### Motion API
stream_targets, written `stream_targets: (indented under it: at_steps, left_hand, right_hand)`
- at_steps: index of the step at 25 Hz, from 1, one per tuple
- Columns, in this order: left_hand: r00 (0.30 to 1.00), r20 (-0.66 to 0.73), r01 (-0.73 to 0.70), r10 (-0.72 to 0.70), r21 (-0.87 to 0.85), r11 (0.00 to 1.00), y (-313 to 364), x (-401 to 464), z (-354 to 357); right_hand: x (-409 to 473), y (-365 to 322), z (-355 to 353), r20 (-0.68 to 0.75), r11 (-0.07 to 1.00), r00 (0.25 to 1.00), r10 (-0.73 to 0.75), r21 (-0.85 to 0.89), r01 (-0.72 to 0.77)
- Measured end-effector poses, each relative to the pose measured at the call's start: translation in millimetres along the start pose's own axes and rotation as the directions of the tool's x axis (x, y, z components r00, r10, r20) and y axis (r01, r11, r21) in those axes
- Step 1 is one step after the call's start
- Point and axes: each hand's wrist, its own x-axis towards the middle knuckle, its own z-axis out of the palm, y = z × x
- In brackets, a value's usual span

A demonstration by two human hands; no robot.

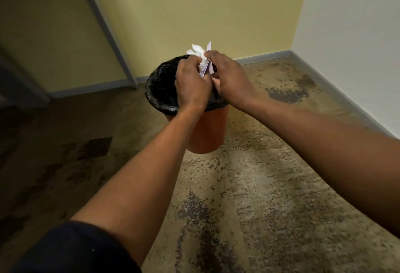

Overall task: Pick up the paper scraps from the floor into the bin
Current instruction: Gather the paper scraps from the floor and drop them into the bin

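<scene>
I have both hands over the bin [207, 134], the orange one with the black liner [161, 82] folded over its rim; it stands on the speckled floor [270, 186] near the corner of the yellow wall [194, 13]. The paper scraps [198, 52] are bunched into one white wad, sitting at about one o'clock from my left hand [191, 84] and eleven o'clock from my right hand [232, 78]; both sets of fingers are curled tight around it, the wad poking out above the knuckles.

The wad looks to hang over the far half of the opening, toward twelve o'clock; I judge it safer to draw it back toward six o'clock, to the middle of the mouth, before letting go. I would lower it close to the liner, then uncurl both hands together so no loose piece flutters past the rim; light paper drifts. I see no scraps on the visible floor, though I cannot tell about what lies behind me.
</scene>
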Motion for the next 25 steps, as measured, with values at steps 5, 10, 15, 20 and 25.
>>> stream_targets:
  at_steps: [5,10,15,20,25]
  left_hand:
    - [0.983,0.169,0.045,-0.075,0.176,0.983,-30.6,8.1,-17.3]
    - [0.967,0.232,0.037,-0.102,0.267,0.963,-37.1,4.0,-22.5]
    - [0.966,0.247,-0.144,0.082,0.246,0.958,-17.6,-6.0,-13.5]
    - [0.916,0.257,-0.367,0.307,0.230,0.902,13.8,-21.6,13.6]
    - [0.822,0.425,-0.449,0.379,0.077,0.890,44.4,-63.2,63.7]
  right_hand:
    - [-5.6,-1.7,19.8,0.154,0.999,0.987,0.037,0.001,-0.037]
    - [-14.5,-0.1,14.9,0.158,0.993,0.987,0.027,-0.116,-0.008]
    - [-25.6,15.8,0.8,0.071,0.988,0.997,0.018,-0.152,-0.007]
    - [-40.4,40.7,-25.6,-0.004,0.977,1.000,-0.023,-0.213,0.022]
    - [-98.0,86.1,-74.7,0.018,0.947,0.999,0.050,-0.318,-0.042]
